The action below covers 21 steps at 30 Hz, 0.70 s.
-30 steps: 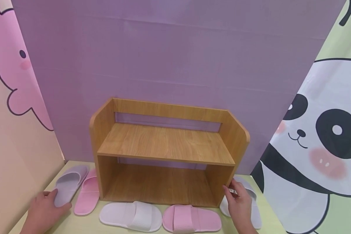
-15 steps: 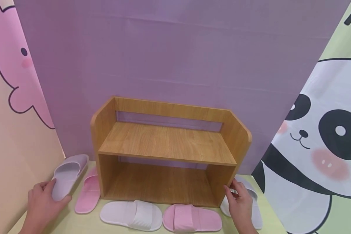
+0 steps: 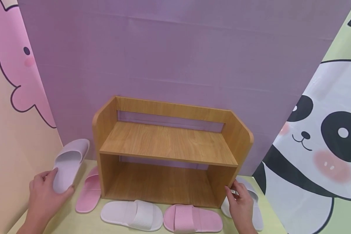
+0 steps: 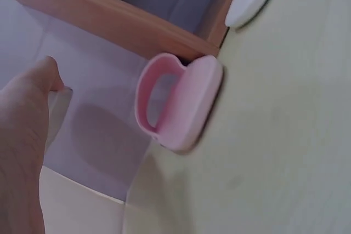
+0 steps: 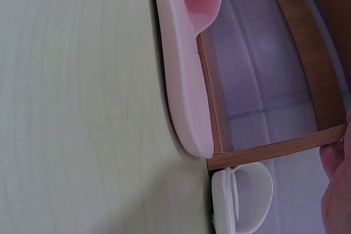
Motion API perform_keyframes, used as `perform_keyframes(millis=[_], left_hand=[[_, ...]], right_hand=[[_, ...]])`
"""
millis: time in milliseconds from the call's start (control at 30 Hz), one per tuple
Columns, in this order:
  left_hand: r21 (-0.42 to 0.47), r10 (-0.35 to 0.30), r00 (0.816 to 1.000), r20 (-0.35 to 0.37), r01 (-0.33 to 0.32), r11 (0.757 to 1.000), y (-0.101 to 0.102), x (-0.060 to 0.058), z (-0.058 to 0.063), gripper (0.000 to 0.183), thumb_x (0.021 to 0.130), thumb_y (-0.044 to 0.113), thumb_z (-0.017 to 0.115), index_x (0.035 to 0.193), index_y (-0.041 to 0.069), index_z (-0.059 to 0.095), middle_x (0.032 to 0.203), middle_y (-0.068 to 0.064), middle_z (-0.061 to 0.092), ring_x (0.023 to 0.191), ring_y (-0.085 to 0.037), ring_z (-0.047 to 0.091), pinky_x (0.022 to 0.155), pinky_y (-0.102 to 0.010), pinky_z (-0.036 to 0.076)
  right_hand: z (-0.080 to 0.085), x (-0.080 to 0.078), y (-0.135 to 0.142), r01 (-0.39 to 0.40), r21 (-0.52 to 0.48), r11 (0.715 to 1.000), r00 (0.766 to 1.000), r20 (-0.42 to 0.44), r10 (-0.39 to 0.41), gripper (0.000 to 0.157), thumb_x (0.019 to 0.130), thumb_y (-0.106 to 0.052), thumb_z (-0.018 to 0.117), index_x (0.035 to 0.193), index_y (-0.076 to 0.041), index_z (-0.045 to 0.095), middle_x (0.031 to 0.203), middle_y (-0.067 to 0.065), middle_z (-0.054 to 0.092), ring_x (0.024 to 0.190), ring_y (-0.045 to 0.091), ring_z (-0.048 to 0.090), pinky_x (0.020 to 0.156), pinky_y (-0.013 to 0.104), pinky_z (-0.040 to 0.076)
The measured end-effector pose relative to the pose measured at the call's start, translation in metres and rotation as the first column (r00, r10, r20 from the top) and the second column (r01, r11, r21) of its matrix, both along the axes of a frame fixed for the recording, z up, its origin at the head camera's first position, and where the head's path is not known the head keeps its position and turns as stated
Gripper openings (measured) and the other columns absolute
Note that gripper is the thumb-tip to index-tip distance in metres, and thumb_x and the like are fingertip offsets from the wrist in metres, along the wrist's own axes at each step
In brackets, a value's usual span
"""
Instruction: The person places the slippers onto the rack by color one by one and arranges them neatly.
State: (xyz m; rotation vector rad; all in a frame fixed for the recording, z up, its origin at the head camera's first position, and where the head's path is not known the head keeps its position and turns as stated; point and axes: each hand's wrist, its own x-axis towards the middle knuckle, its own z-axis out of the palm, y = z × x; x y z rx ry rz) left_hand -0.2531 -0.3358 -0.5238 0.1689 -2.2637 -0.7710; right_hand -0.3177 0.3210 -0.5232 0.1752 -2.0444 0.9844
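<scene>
My left hand (image 3: pixel 45 195) grips a pale lavender slipper (image 3: pixel 65 170) by its heel end, thumb on one edge and fingers on the other. The slipper is tilted, toe up, above the table's far left corner; only a sliver of it (image 4: pixel 58 110) shows in the left wrist view. At the other side my right hand (image 3: pixel 241 204) pinches the front edge of the wooden shelf's (image 3: pixel 169 143) right side panel (image 5: pixel 279 149). Against the shelf's left side lies a pink slipper (image 3: pixel 88 195). Beside the right hand are a white slipper (image 3: pixel 225 208) and a lavender slipper (image 3: pixel 257 214), both partly hidden.
Along the shelf's front lie a white slipper (image 3: pixel 117 213) and a pink slipper (image 3: pixel 204 219), end to end. Both shelf levels hold nothing. A purple sheet (image 3: pixel 175 58) hangs behind; printed cartoon walls (image 3: pixel 336 182) close in the sides of the pale table (image 3: pixel 84 224).
My left hand has lifted the lavender slipper off the table, raising its toe up and back. The right hand stays on the shelf's side panel. The view has shifted slightly.
</scene>
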Motion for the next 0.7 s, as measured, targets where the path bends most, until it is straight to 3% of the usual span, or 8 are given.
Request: perform_keyframes(millis=[400, 700], left_hand=[[0.035, 0.021, 0.995, -0.101, -0.017, 0.999, 0.016, 0.0, 0.031, 0.084, 0.072, 0.023, 0.09, 0.143, -0.011, 0.058, 0.137, -0.036, 0.047, 0.123, -0.059, 0.04, 0.086, -0.059, 0.034], [0.063, 0.042, 0.99, -0.136, -0.034, 0.997, 0.022, 0.0, 0.051, 0.086, 0.071, 0.024, 0.09, 0.145, -0.009, 0.059, 0.139, -0.036, 0.047, 0.125, -0.058, 0.041, 0.088, -0.061, 0.034]], right_hand=[[0.002, 0.003, -0.002, -0.012, -0.002, 1.0, 1.0, -0.005, 0.012, 0.043, 0.088, 0.015, 0.084, 0.128, 0.001, 0.077, 0.102, 0.009, 0.073, 0.094, -0.014, 0.061, 0.076, 0.004, 0.053], [0.003, 0.003, -0.003, -0.006, 0.004, 1.0, 1.0, 0.008, 0.006, 0.042, 0.088, 0.014, 0.084, 0.127, 0.001, 0.077, 0.102, 0.01, 0.073, 0.094, -0.014, 0.06, 0.076, 0.004, 0.053]])
